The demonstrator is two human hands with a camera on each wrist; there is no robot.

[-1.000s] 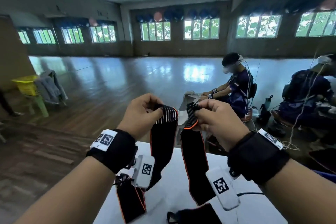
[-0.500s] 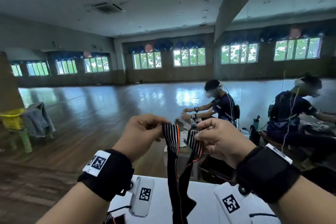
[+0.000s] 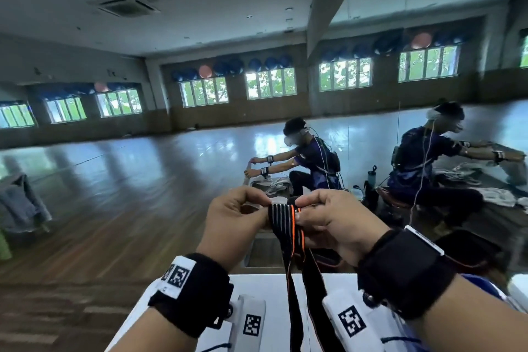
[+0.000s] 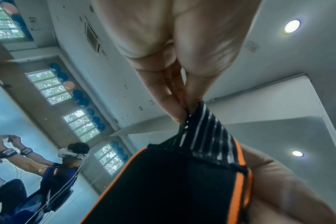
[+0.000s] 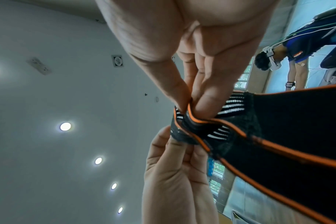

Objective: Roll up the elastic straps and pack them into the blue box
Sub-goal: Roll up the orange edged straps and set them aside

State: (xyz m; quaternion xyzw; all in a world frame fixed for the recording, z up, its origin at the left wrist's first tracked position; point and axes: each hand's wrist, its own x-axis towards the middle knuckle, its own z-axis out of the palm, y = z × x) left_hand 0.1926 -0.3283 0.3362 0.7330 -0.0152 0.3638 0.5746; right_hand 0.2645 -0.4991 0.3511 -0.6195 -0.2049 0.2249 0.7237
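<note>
the white table [image 3: 265,288] sits low in the head view, and the blue box is not plainly in sight; a blue sliver at the table's right edge may be it, but that is too little to tell. above the table hangs the elastic strap [image 3: 288,223], black with orange edging and a white-striped end, its two lengths trailing down past the table edge. the left hand [image 3: 237,217] is curled, thumb and fingertips pinching one side of the striped end. the right hand [image 3: 334,217] is curled too, nipping the other side, where the wrist views show the end folded over on itself. this looks like the very start of the roll. to do it well, keep the first fold tight and square, line up the orange edges so the coil does not cone, and let the hanging lengths feed up under light tension rather than bunching.
</note>
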